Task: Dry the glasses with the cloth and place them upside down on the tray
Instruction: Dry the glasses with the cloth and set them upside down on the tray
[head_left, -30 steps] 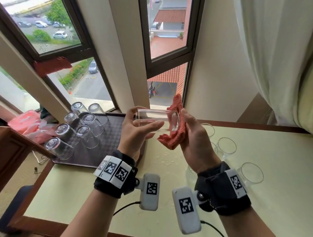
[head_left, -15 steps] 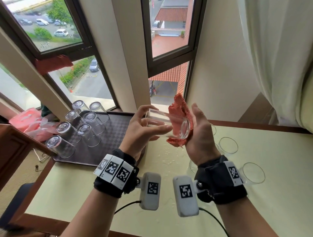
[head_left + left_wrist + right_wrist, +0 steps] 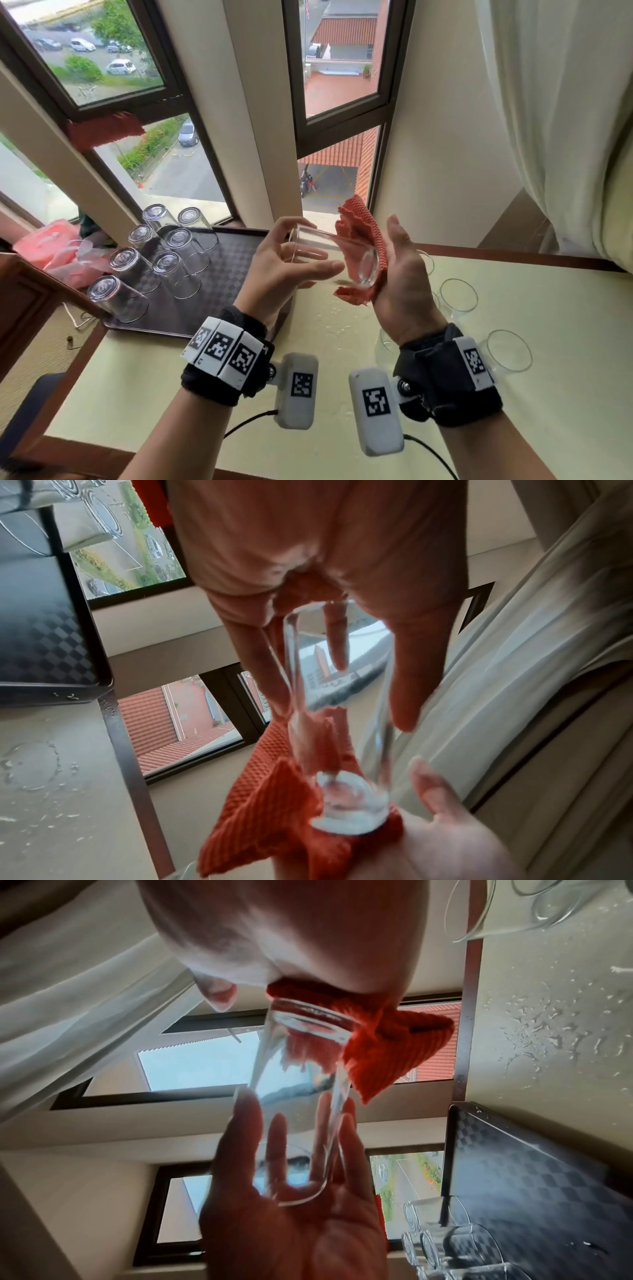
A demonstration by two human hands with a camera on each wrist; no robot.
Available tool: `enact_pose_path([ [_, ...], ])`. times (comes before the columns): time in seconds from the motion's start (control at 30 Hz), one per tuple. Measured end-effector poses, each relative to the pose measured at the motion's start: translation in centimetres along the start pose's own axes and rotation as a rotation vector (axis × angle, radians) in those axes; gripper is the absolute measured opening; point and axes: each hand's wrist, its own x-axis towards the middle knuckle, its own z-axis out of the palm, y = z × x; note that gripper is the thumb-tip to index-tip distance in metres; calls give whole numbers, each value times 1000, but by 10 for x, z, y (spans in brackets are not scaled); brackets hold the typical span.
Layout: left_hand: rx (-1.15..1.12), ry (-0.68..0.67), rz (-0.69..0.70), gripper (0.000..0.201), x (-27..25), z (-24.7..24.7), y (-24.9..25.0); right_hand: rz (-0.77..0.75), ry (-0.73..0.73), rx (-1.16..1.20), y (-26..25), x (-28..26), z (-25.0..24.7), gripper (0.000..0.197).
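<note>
Held glass: I see a clear, straight-sided drinking glass (image 3: 329, 255) lying nearly on its side in mid-air at the centre of the head view, above the pale green tabletop (image 3: 205, 383), open mouth to the left, thick base to the right.
Left hand: my left hand (image 3: 284, 270) grips the mouth end, fingers curled along the far wall, thumb along the near wall.
Right hand: my right hand (image 3: 400, 284) is opened out, fingers straight and close together, palm cupping the orange-red waffle-weave cloth (image 3: 363, 226) against the base of the glass.
Cloth: it lies bunched between palm and base, one corner standing above the fingers, another hanging below the glass.
Tray: a dark, checker-patterned rectangular tray (image 3: 236, 274) sits left of centre, under the window.
Dried glasses: seven clear glasses (image 3: 178, 263) stand upside down on the tray's left part, close together.
Waiting glasses: upright clear glasses (image 3: 459, 296) stand on the tabletop at right, partly hidden behind my right wrist.
Tabletop: water droplets (image 3: 339, 322) lie below the hands.
Left edge: a pink plastic bag (image 3: 51, 246) sits beside the tray.
</note>
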Motion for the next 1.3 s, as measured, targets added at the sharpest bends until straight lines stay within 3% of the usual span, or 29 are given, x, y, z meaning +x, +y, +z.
enact_pose_path([
  [0.07,12,-40,14,74,0,2,2,12,5,22,-1,-1,-1,57],
  [0.2,-46,53,37,75,2,5,1,-28,1,33,4,-3,-1,63],
  [0.33,3,-96,38,79,0,3,3,14,9,32,-1,0,-7,61],
  [0.5,-17,44,88,81,5,2,-1,-8,-17,15,6,-2,-1,63],
  [0.63,45,-99,67,78,6,-3,5,24,-12,37,3,1,-5,68],
  [0.77,10,-36,115,80,6,-2,2,-6,-1,47,1,-1,-4,61],
  [0.9,103,-148,134,76,7,-4,3,13,14,77,-3,3,-8,63],
  [1.07,63,-4,161,82,9,-2,-6,1,17,36,4,-2,-3,66],
  [1.2,135,-134,142,74,9,-6,-1,-3,47,59,2,2,-7,62],
  [1.3,52,-96,152,75,10,-3,-2,0,44,53,0,4,-6,58],
])
